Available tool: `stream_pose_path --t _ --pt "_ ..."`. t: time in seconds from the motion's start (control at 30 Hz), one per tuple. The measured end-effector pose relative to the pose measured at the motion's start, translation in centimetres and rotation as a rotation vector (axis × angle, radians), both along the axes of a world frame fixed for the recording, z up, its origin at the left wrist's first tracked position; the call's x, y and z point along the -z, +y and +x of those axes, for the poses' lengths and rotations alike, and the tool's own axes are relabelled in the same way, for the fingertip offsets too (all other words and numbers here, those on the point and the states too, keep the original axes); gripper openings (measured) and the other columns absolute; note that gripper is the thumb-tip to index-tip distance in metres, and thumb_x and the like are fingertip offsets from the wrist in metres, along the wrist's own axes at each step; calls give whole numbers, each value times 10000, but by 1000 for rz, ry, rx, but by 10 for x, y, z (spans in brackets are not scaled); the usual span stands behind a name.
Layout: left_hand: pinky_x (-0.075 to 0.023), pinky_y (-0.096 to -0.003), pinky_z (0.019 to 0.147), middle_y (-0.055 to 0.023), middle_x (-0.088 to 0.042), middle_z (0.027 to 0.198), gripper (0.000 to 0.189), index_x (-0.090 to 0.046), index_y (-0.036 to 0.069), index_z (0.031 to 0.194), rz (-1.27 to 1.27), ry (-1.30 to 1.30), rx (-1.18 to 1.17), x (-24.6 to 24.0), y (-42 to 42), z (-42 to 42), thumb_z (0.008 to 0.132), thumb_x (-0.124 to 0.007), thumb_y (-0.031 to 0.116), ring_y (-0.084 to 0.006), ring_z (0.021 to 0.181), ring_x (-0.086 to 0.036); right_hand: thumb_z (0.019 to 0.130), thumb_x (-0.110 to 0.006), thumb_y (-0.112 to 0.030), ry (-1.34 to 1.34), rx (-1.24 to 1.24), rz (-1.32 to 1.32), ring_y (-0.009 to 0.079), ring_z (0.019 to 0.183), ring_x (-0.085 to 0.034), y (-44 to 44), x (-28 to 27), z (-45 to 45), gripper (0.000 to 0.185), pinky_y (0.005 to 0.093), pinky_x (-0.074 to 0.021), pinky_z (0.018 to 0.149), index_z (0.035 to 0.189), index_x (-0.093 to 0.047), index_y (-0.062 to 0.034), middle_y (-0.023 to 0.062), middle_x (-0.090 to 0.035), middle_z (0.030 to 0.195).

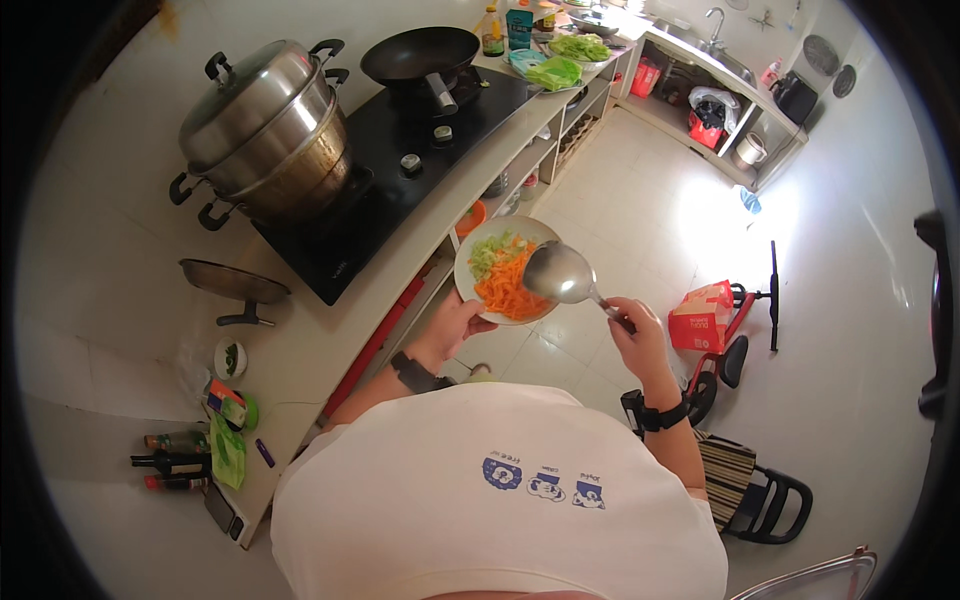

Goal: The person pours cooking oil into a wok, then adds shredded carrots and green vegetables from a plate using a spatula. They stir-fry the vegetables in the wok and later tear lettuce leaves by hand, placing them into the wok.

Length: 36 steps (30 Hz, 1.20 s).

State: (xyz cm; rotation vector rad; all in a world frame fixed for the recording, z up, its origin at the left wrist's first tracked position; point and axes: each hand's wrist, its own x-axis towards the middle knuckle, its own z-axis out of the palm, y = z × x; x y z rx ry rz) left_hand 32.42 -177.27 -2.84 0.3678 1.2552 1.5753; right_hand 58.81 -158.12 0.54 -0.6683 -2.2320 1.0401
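My left hand (451,328) grips the near rim of a pale plate (465,281), held in the air just off the counter's front edge. Shredded carrot (505,289) lies on the plate, with chopped pale green vegetable (489,255) at its far left part. In my right hand (637,330) is the dark handle of a large metal ladle or serving spoon (564,274). Its bowl covers the right part of the plate and hides some of the carrot; whether it touches the food I cannot tell.
A black cooktop (397,180) on the counter bears a stacked steamer pot (277,135) and a black wok (420,60). Leafy greens (579,48) stand farther back. Bottles (176,463) are at the lower left. A red balance bike (705,367) and a striped chair (724,476) stand at the right.
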Motion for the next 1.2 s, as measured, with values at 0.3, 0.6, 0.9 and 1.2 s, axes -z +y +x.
stream_pose_path --t 0.3,0.6,0.9,1.2 --pt "-567 -346 876 -90 -569 1299 540 -320 80 1452 70 40 66 -30 96 -48 945 -506 91 -193 1054 -648 897 -633 -120 -117 57 -246 81 619 -471 114 -7 -81 148 287 -403 563 1024 -630 -45 -2 -528 673" --pt "-568 -346 884 -99 -560 1325 565 -286 87 1477 136 103 154 -42 228 -99 957 -505 113 -194 1050 -661 901 -662 -246 -24 212 -211 116 674 -471 235 -2 -185 250 299 -425 618 879 -523 -40 18 -517 717" --pt "-574 -348 868 -116 -575 1292 528 -310 86 1465 81 115 142 -62 298 -137 968 -491 100 -186 1015 -668 890 -605 -192 196 29 -735 72 564 -434 313 2 -239 177 241 -360 500 974 -534 -53 -10 -518 756" --pt "-564 -328 831 -164 -668 1171 346 -543 12 1297 -240 305 -193 -43 279 -189 1018 -432 183 -228 973 -691 903 -530 -158 151 -172 -951 57 459 -357 419 3 -331 99 233 -267 391 980 -535 -97 -27 -492 716"
